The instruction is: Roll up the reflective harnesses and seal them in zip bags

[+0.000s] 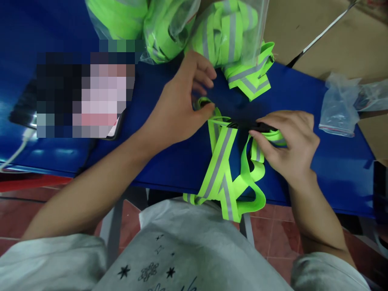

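A lime-yellow reflective strap (218,161) with a grey stripe hangs in crossed loops over the front edge of the blue table. My right hand (291,141) pinches it between thumb and fingers at a black part (260,127), perhaps a buckle; blur and fingers hide its exact shape. To the left, my left hand (188,97) has its fingers apart and lightly curled. Its thumb lies by the upper end of the same strap, and I cannot tell whether they touch. Just beyond lies another folded reflective strap (250,83).
Clear bags of lime reflective straps (227,34) stand along the back. A phone (112,131), its screen blurred out, and a white cable (18,151) are at left. An empty-looking plastic bag (339,107) lies at right, beside brown cardboard (318,44). The blue table (339,173) ends close to my body.
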